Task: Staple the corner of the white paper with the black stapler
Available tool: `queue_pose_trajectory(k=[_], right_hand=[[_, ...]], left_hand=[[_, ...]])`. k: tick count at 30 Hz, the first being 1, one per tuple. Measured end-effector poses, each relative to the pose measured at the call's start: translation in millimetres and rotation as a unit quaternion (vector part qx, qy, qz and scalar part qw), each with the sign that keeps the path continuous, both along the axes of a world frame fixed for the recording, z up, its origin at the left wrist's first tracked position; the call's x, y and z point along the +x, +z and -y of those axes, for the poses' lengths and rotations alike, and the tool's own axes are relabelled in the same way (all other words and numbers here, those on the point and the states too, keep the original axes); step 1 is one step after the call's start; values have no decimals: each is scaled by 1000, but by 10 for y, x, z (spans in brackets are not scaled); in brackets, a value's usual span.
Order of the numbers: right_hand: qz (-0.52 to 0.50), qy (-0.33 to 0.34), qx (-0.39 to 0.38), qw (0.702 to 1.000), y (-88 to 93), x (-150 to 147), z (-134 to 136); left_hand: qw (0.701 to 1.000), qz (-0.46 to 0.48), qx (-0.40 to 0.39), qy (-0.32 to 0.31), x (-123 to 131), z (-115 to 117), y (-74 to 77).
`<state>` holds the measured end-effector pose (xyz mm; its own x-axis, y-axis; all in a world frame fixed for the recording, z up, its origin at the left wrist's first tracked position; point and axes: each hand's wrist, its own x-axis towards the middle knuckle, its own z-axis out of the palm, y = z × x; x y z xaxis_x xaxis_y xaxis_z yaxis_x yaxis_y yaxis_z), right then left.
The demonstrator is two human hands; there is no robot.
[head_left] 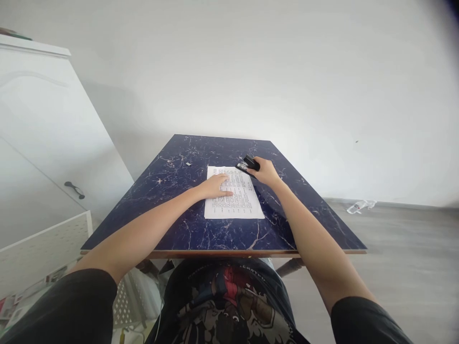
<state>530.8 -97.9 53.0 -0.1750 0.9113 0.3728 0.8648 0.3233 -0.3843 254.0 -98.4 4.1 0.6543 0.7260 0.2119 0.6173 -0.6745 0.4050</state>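
Counter (215,149): mid-frame | paper (234,209): frame centre, likely light, limp; hold flat by palm; left hand (214,186) on it, fingers spread, released | stapler (252,162): just right of centre, likely stiff; right hand (266,171), fingers grasping its right end

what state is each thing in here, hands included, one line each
Left hand: open, thumb spread from the fingers, on the paper
Right hand: closed around the stapler
Stapler: held at the paper's far right corner; whether pressed shut, cannot tell
Paper: lying flat, printed side up
Small white piece: lying on the table
Cabinet door: looks shut
Clear plastic: crumpled on the floor
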Motion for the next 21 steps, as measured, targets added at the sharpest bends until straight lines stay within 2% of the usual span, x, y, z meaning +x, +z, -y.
queue_pose_trajectory(k=[3,7,13,16,19,21], right_hand=[[-14,45,1,999,-7,-227,63],[-2,98,0,995,-89,-343,68],[-13,152,16,988,-255,-374,-7],[-29,168,9,985,-270,-372,-31],[-73,158,-2,985,-202,-297,-41],[-126,99,8,987,-147,-206,-52]], left_hand=[[998,36,0,56,13,-63,-53],[992,66,-8,103,-10,-150,-101],[991,81,-14,101,-4,-127,-79],[991,79,-26,102,9,-80,-33],[991,81,-34,104,13,-49,2],[990,82,-39,104,10,-44,9]])
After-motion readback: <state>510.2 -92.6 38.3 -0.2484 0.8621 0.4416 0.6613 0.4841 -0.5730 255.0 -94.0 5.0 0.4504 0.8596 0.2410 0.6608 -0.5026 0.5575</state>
